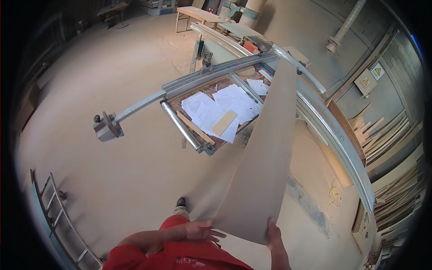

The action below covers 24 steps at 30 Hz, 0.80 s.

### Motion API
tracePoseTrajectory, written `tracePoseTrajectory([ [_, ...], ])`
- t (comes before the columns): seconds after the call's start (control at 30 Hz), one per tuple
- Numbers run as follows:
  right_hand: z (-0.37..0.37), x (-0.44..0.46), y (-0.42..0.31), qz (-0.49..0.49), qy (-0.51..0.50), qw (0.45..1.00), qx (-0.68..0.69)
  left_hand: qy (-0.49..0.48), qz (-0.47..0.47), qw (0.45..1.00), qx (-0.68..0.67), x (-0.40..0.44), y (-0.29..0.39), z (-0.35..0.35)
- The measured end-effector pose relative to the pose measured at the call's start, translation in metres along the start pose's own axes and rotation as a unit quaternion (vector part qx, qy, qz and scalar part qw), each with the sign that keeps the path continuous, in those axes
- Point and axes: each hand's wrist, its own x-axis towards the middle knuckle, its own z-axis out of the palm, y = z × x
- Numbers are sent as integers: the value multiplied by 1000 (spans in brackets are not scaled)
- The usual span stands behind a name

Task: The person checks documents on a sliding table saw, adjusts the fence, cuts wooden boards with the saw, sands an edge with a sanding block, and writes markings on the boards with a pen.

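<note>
A long brown board [265, 157] stretches away from my body, its far end lying over the sliding table saw near the fence [216, 72]. My left hand [201, 230] is at the near left corner, thumb on the edge and fingers reaching beneath the board. On the near right edge, my right hand [274, 233] grips with the thumb on top; its other fingers are hidden under the board. Left of the board, several written paper sheets [236, 103] and a small wooden piece [224, 122] lie on the saw's outrigger table.
The saw's long metal rail [335, 128] runs along the right. Stacked wood strips [400, 202] lean beyond it, and a yellow cable [334, 196] lies coiled on the floor. A metal ladder-like frame [63, 211] is at lower left. A wooden table [198, 14] stands at the back.
</note>
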Motion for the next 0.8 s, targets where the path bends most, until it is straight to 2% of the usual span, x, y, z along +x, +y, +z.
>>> tracePoseTrajectory([
  [0.1, 77, -28, -27, -44, -44, 998, 26, 10, 128, 991, 28, -65, 0, -27],
  [0.17, 140, -51, -50, -34, -37, 998, 25, 52, 155, 985, 62, -110, 23, -2],
  [0.23, 204, -71, -75, -28, -72, 995, 58, 66, 183, 977, 92, -146, 47, 0],
  [0.37, 321, -83, -105, -61, -113, 987, 95, 143, 191, 961, 141, -203, 103, -6],
  [0.47, 386, -90, -129, -33, -165, 981, 100, 210, 186, 946, 161, -229, 135, -15],
  [0.57, 431, -101, -155, -27, -166, 978, 123, 266, 186, 938, 118, -228, 174, -37],
  [0.67, 461, -102, -168, -9, -178, 976, 122, 389, 205, 890, 123, -228, 204, -25],
  [0.8, 510, -50, -152, 2, -184, 977, 104, 398, 226, 884, 97, -228, 232, -51],
])
